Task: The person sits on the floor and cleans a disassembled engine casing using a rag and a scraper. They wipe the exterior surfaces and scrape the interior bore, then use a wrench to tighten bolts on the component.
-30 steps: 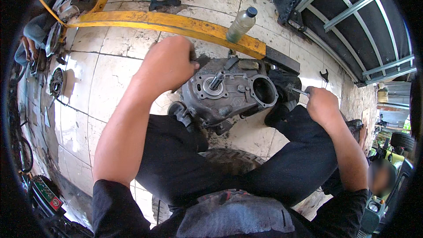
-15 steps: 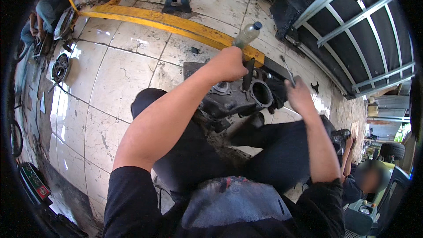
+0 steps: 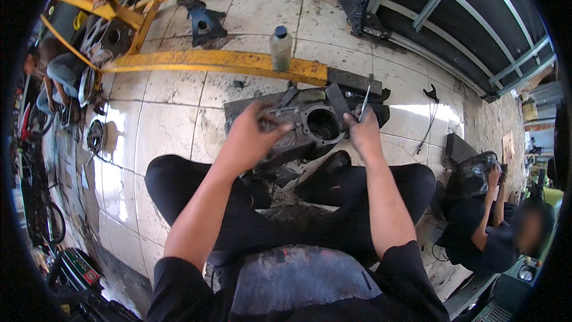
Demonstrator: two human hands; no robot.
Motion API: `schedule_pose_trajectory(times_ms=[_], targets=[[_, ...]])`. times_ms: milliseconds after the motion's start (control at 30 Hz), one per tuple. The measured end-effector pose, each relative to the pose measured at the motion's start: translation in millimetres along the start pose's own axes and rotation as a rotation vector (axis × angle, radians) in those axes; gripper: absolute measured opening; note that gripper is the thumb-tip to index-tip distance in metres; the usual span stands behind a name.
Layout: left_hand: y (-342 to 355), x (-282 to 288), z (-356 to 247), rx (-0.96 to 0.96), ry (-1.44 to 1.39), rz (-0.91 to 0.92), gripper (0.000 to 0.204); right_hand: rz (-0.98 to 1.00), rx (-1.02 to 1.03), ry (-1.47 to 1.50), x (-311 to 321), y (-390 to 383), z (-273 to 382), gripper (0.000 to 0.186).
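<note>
A grey metal gear housing [image 3: 290, 130] with a round flanged opening lies on the floor between my legs. Over its left part hovers my left hand [image 3: 247, 143], slightly blurred, thumb and fingers apart and nothing visible in them. My right hand [image 3: 365, 134], beside the round opening, is closed on a thin metal rod-like tool [image 3: 366, 100] that points up and away; its exact kind does not show. A dark flat strip [image 3: 338, 100] stands between the opening and my right fingers; whether they touch it I cannot tell.
A capped clear bottle [image 3: 280, 50] stands at the yellow steel beam [image 3: 220, 61] beyond the housing. Farther back is a dark jack stand [image 3: 204, 22]. A fork-shaped part [image 3: 431, 93] lies to the right. Other people [image 3: 497, 226] crouch at right and far left.
My left hand has drawn back from the flat strip toward the housing's left side and opened. My right hand has come in closer to the housing, still with the tool. The view has shifted.
</note>
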State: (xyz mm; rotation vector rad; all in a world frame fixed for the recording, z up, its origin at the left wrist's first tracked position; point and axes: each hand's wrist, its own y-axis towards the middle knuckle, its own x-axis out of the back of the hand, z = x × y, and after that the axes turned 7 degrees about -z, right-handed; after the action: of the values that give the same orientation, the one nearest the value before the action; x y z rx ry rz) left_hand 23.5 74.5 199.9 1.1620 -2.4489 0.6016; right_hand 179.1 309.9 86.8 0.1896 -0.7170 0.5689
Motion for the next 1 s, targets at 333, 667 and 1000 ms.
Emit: schedule_pose_trajectory(times_ms=[333,667,1000], targets=[[6,14,82,0.150,0.083,-0.327,0.052,0.003,0.027,-0.334,-51,178,-108,0.034],[82,24,87,0.265,0.082,-0.292,0.046,-0.048,-0.177,-0.731,-102,182,-132,0.046],[132,44,133,0.224,0.079,-0.324,0.036,-0.345,-0.073,-0.674,-87,160,-155,0.027]])
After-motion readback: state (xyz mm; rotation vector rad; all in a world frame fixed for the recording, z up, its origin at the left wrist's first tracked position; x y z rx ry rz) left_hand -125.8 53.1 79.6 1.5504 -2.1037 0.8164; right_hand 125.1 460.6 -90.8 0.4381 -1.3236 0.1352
